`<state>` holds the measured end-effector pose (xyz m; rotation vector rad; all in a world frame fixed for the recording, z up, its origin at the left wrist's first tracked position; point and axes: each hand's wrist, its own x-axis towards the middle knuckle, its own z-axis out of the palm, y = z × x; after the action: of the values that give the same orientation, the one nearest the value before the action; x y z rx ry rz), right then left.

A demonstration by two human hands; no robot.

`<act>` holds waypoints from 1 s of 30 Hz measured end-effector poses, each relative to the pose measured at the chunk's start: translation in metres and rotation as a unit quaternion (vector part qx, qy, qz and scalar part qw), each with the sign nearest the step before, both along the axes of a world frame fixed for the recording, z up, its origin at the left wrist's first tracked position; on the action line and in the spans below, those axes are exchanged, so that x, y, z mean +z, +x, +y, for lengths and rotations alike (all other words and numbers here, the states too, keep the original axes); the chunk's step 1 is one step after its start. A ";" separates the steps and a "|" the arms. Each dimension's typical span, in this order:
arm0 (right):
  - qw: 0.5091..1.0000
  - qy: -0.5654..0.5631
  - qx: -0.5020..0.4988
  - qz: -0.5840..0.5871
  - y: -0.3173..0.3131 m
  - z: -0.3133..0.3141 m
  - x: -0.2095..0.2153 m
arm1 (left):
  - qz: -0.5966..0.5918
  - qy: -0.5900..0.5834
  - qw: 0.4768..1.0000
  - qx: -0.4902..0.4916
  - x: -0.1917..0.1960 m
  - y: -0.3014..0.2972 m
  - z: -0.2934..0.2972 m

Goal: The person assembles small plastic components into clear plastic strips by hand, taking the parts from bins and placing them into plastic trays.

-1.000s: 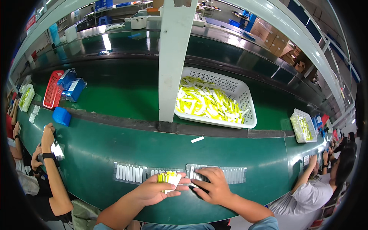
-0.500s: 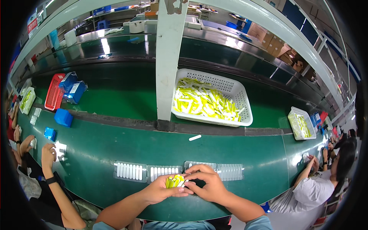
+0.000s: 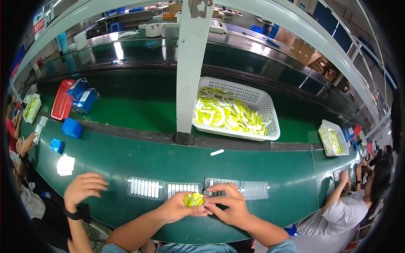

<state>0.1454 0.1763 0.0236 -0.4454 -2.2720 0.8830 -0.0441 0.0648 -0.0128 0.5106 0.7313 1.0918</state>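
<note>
My left hand [image 3: 173, 210] is closed around a bunch of small flat sticks [image 3: 194, 200], yellow-green and white with rounded ends. At the bunch's right end, my right hand [image 3: 233, 207] pinches the sticks with thumb and fingertips, its index finger raised and bent. Just beyond my hands lie hinged clear plastic trays. The left tray [image 3: 145, 188] holds a row of white sticks, as does its neighbour [image 3: 177, 187], partly covered by my left hand. Right of these, another tray [image 3: 211, 181] is mostly hidden by my right hand; its ribbed right half [image 3: 255, 190] shows no sticks.
One white stick [image 3: 217, 152] lies loose on the green table. Behind it, a white basket [image 3: 271, 131] full of sticks stands beside a white post [image 3: 190, 80]. A co-worker's hand [image 3: 84, 187] reaches in at left near white cards [image 3: 66, 165]. Another person [image 3: 344, 206] works at right.
The co-worker's hand at left has moved right, away from the white cards, toward my trays. My right fingers have shifted slightly at the bunch's end. The view has moved a little.
</note>
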 end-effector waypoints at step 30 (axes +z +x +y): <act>0.978 -0.201 0.026 -0.053 0.012 0.008 0.019 | 0.095 -0.028 0.994 0.039 0.007 -0.003 0.001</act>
<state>0.1574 0.1847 0.0422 -0.6245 -2.2055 1.3855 -0.0467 0.0657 -0.0054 0.5471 0.9527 1.1026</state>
